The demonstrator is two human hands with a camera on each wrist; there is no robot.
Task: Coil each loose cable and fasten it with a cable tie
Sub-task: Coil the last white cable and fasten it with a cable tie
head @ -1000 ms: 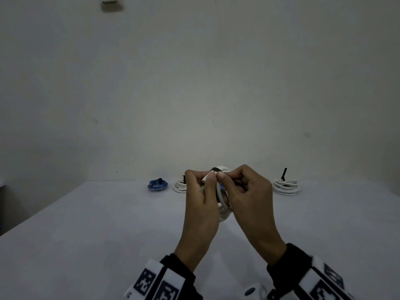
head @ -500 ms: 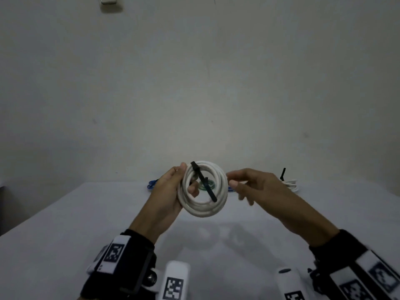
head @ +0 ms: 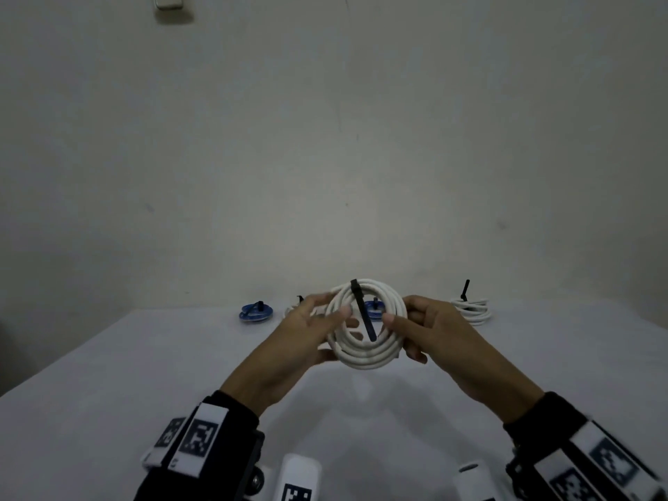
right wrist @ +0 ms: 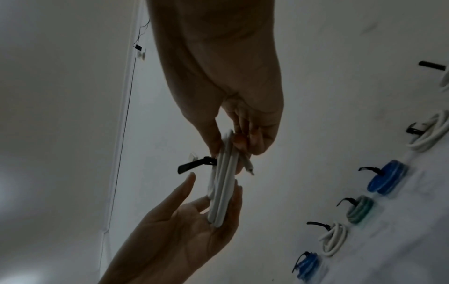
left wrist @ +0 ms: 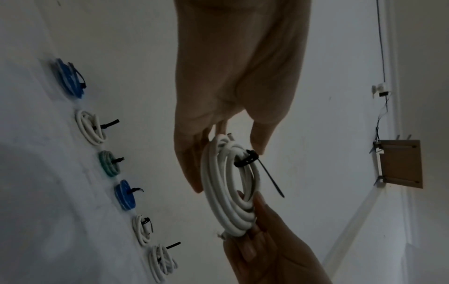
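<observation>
Head view: white cable coil (head: 365, 324), black cable tie (head: 362, 309) fastened across it, held upright above bench (head: 108, 385); left hand (head: 307, 330) and right hand (head: 430, 330) pinch opposite rims. Left wrist view only: six tied coils (left wrist: 92, 126) in row, wooden shelf (left wrist: 398, 163).

White coiled cable (head: 365, 350), black cable tie (head: 362, 309), blue coil (head: 255, 312), green coil (left wrist: 109, 163)
</observation>
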